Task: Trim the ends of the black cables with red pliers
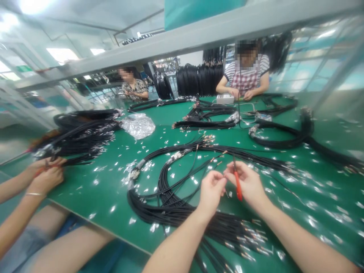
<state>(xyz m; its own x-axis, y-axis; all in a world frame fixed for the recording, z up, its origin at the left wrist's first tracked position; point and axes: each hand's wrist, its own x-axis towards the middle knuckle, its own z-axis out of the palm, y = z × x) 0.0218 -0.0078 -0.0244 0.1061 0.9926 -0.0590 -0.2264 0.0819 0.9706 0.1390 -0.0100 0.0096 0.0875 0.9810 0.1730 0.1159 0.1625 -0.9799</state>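
My left hand [212,191] is closed in a pinch, its fingertips meeting those of my right hand [248,185]. What the left fingertips pinch is too small to make out. My right hand is closed around a red-handled tool [238,185] with a narrow dark tip pointing up and away; its exact kind is unclear. Below my hands and forearms lies a bundle of black cables [170,210] with bare, coppery and whitish ends toward the lower right. Just beyond, a second curved cable bundle [163,176] has its loose ends near my fingers.
Small whitish scraps litter the green table [93,201]. A clear plastic bag [139,126] lies beyond, near a large cable pile [85,132]. More coiled cables [280,138] are at right. At left, a co-worker's hands [47,178] hold an orange-handled tool. Two people sit opposite; a grey beam [182,40] crosses overhead.
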